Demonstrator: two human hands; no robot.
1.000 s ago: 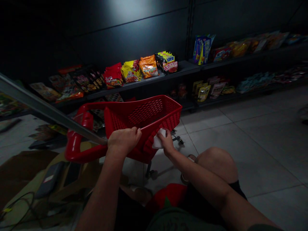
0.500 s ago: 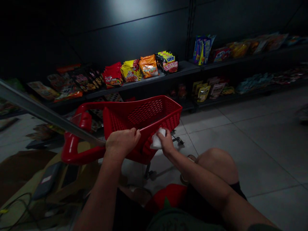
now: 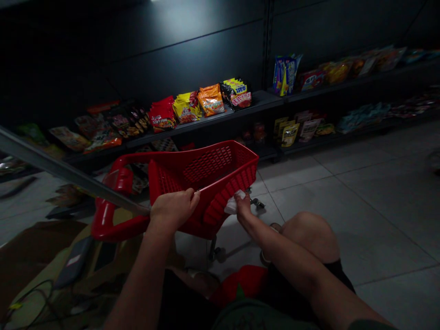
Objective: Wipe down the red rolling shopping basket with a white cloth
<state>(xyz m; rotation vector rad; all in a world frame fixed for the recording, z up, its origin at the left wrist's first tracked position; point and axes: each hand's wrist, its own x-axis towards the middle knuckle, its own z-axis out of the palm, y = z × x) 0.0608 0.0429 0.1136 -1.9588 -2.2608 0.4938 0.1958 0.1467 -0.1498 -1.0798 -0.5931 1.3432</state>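
Note:
A red plastic shopping cart (image 3: 223, 183) stands in front of me with its handle (image 3: 103, 224) to the left. My left hand (image 3: 173, 208) is closed around the near top rim of its basket. My right hand (image 3: 243, 204) holds a folded white tissue or cloth (image 3: 231, 206) against the slatted near side of the basket. The fingertips on that hand are partly hidden behind the white wad.
Behind the cart run dark shelves (image 3: 264, 101) with red, yellow and orange snack packets (image 3: 210, 101). Cardboard (image 3: 34, 238), a dark phone-like device (image 3: 74, 261) and cables (image 3: 37, 298) lie at lower left. A grey pole (image 3: 68, 167) crosses the left side. Tiled floor (image 3: 360, 206) extends right.
My right hand and the white wad have moved slightly right and down along the cart's side. The left hand keeps its hold on the rim. The view has shifted slightly.

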